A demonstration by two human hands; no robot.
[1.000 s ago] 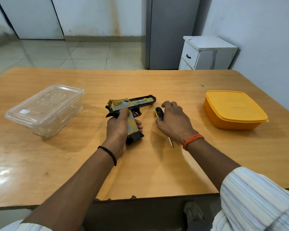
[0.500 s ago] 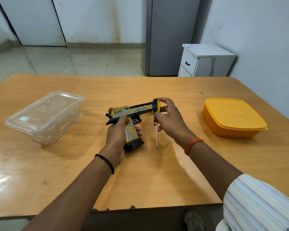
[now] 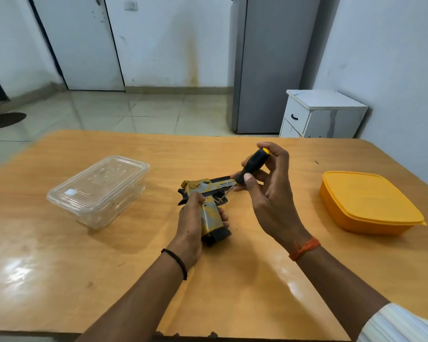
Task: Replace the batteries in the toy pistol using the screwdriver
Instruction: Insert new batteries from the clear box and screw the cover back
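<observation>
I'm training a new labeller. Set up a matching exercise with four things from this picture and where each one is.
Things:
1. screwdriver
2. toy pistol
3. clear box
4. orange box

Places:
A. on the table, far left
B. in the right hand
C. on the table, far right
D. gripped by the left hand

Pairs: 1-B, 2-D, 3-A, 4-C

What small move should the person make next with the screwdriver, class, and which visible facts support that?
Probably ease the tip into the screw head and start turning. The right hand holds the screwdriver by its black handle, shaft angled down toward the trigger area of the toy pistol. The left hand steadies the grip on the table. Whether the tip is seated cannot be told.
</observation>
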